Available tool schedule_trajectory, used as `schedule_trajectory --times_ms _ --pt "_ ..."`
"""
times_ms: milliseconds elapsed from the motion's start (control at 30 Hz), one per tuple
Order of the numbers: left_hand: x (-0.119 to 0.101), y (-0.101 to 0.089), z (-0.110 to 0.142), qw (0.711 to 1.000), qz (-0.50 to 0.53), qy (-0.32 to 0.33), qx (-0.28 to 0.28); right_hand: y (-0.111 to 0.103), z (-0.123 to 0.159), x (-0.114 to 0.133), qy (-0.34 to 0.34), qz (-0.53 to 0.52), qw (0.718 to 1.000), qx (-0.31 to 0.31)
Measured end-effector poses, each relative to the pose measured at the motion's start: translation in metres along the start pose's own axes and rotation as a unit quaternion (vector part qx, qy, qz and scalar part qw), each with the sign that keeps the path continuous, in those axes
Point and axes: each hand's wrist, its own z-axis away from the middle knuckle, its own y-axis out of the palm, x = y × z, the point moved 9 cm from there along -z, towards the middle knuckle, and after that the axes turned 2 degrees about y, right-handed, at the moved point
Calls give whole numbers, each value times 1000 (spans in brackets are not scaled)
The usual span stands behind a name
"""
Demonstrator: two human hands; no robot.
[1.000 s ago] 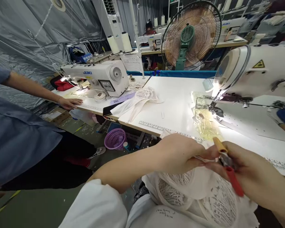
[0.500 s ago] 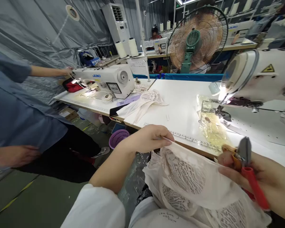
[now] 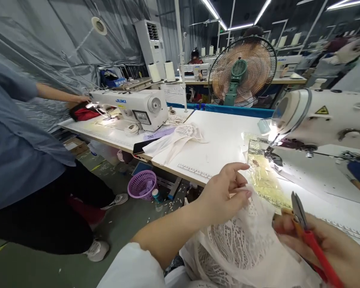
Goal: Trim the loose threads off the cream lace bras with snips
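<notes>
A pale cream lace garment lies gathered over my lap, below the table edge. My left hand is at its top edge, thumb and curled fingers closed on the cloth while the index finger points out to the right. In my right hand are scissors with red and orange handles, their grey blades pointing upward. The fingertips of that hand also touch the garment's right side; whether they pinch it, I cannot tell. Folds hide the garment's lower part.
A white sewing machine stands at right, with yellowish clear film beneath its lit needle. Another white machine is at left, beside a person. Pale cut pieces lie on the table; a purple basket sits on the floor.
My left hand has moved right along the garment's edge, closer to my right hand, and its index finger has lifted. The view has tilted up slightly. The scissors stay in my right hand.
</notes>
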Motion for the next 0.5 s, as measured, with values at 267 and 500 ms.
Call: schedule_trajectory --times_ms 267,500 --pt "-1 30 -20 982 -172 35 64 -30 -23 85 -115 -78 978 -157" --pt "28 23 -35 990 -112 -66 57 -30 -40 85 -136 -123 962 -203"
